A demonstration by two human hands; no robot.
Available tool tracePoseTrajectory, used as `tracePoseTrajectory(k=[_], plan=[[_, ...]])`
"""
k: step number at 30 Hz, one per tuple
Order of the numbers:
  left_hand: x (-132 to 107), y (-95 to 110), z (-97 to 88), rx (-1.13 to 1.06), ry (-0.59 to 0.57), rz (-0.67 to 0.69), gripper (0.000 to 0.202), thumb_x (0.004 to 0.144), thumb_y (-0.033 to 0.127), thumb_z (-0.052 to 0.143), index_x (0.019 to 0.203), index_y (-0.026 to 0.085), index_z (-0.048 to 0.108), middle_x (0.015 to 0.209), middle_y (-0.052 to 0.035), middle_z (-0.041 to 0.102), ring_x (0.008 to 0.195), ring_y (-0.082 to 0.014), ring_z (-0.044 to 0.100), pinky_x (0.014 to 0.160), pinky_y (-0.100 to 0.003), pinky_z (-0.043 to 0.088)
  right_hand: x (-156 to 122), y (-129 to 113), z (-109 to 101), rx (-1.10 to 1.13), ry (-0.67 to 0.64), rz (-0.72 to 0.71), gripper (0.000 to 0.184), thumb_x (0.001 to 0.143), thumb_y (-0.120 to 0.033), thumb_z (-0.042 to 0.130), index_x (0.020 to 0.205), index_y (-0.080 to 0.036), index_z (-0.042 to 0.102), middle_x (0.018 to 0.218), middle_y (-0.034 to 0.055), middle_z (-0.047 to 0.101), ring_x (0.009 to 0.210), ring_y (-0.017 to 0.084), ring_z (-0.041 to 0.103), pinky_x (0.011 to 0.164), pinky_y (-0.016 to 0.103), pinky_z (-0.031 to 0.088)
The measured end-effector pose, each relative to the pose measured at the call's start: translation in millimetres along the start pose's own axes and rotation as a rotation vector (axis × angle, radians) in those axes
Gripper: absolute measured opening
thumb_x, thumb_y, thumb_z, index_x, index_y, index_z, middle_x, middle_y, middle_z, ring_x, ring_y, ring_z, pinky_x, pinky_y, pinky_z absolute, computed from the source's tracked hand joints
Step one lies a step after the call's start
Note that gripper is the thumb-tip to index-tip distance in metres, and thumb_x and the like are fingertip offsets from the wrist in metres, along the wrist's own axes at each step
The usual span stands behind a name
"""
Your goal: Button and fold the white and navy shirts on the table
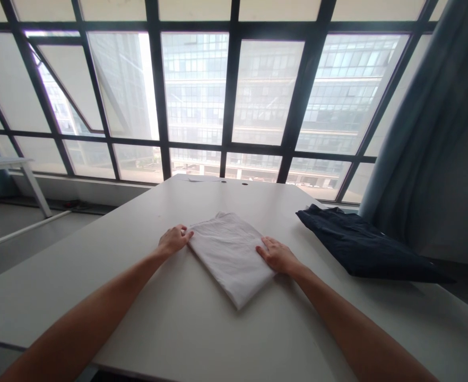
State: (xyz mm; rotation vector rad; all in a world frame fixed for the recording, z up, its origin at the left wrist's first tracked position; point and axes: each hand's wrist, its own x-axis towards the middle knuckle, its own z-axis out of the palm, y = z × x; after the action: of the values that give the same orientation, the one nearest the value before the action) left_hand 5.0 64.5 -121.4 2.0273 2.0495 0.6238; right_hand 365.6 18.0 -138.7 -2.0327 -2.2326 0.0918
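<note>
- Fingertips of the left hand (173,240) touch the left edge of the folded white cloth (230,255); the hand is loosely open, slightly curled, and shows no pinch on the fabric.
- Fingers of the right hand (278,256) lie flat over the cloth's right edge; this hand is open too, with nothing gathered between finger and thumb.
- Both forearms reach in from the near edge of the desk (222,339), one on each side of the cloth, and the hands are well apart.
- Cloth: a flat, lightly creased stack set diamond-wise near the middle of the desk, one corner pointing at the near edge.
- Navy garment (367,246): folded in a dark heap by the right edge, just beyond the right hand's reach and apart from the cloth; its folds make the kind of garment hard to tell.
- Cable grommets (234,183): two dark holes near the far edge.
- White side table (3,163): beyond the desk's left side.
- Grey-blue curtain (421,132): hangs at the right, beside the tall gridded window (234,90).
</note>
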Motion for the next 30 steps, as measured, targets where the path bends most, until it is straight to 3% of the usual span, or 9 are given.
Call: tracePoseTrajectory(k=[6,10,12,15,20,24,27,30], plan=[[14,0,-2.0,-0.218,0.046,-0.019,0.021,0.085,0.033,0.062,0.097,0.017,0.069,0.094,-0.0085,0.074,0.09,-0.0228,0.068,0.08,-0.03,0.05,-1,-1,-1,-0.001,0.018,-0.006,0.068,0.098,-0.053,0.028,0.148,-0.008,0.042,0.154,0.0161,0.04,0.144,0.026,0.033,0.118,0.038,0.023],[21,10,-7.6,-0.712,0.035,-0.121,0.014,0.08,0.027,0.067,0.085,0.015,0.062,0.08,-0.0047,0.068,0.072,-0.0166,0.066,0.068,-0.027,0.055,-3,-2,-2,0.006,0.018,-0.011,0.068,0.099,-0.052,0.028,0.147,-0.007,0.043,0.154,0.0165,0.04,0.144,0.026,0.034,0.118,0.038,0.023],[22,15,-7.8,-0.855,0.024,-0.154,0.019,0.08,0.028,0.069,0.088,0.014,0.059,0.082,-0.0043,0.066,0.069,-0.0149,0.065,0.064,-0.026,0.056,-3,-1,-2,0.007,0.015,-0.01,0.068,0.099,-0.052,0.028,0.147,-0.007,0.042,0.154,0.0165,0.04,0.144,0.026,0.034,0.118,0.038,0.023],[18,17,-6.2,-0.891,-0.004,-0.195,0.03,0.079,0.029,0.072,0.099,0.013,0.055,0.087,-0.0064,0.066,0.067,-0.0154,0.066,0.06,-0.028,0.058,-3,-2,-2,0.002,0.016,-0.014,0.068,0.099,-0.051,0.028,0.148,-0.006,0.041,0.154,0.0164,0.039,0.144,0.026,0.033,0.118,0.037,0.023],[11,14,-5.3,-0.889,-0.159,-0.311,0.044,0.077,0.025,0.074,0.114,0.014,0.052,0.082,-0.0047,0.066,0.06,-0.0163,0.065,0.055,-0.028,0.058,-3,-3,-3,0.002,0.016,-0.013,0.067,0.099,-0.052,0.028,0.147,-0.007,0.042,0.154,0.0161,0.041,0.145,0.025,0.032,0.118,0.036,0.022],[12,19,-3.0,-0.947,-0.119,-0.283,0.038,0.076,0.017,0.072,0.111,0.013,0.056,0.081,-0.0044,0.065,0.059,-0.015,0.063,0.054,-0.028,0.057,-3,-4,-3,0.008,0.014,-0.005,0.067,0.099,-0.051,0.029,0.147,-0.006,0.042,0.154,0.0168,0.04,0.144,0.026,0.033,0.118,0.038,0.023],[14,25,-1.6,-1.126,-0.054,-0.203,0.039,0.078,0.011,0.065,0.116,0.015,0.054,0.089,-0.0045,0.066,0.066,-0.0137,0.064,0.062,-0.029,0.059,-4,-4,-3,0.005,0.007,0.002,0.067,0.099,-0.051,0.029,0.148,-0.007,0.041,0.155,0.0163,0.039,0.145,0.026,0.032,0.118,0.038,0.022],[15,25,-1.5,-1.306,-0.086,-0.143,0.039,0.081,0.009,0.062,0.118,0.017,0.052,0.091,-0.0036,0.067,0.072,-0.0132,0.066,0.071,-0.029,0.06,-5,-3,-3,0.01,0.002,0.006,0.067,0.099,-0.051,0.029,0.148,-0.008,0.042,0.155,0.0157,0.039,0.145,0.025,0.032,0.118,0.036,0.021]])
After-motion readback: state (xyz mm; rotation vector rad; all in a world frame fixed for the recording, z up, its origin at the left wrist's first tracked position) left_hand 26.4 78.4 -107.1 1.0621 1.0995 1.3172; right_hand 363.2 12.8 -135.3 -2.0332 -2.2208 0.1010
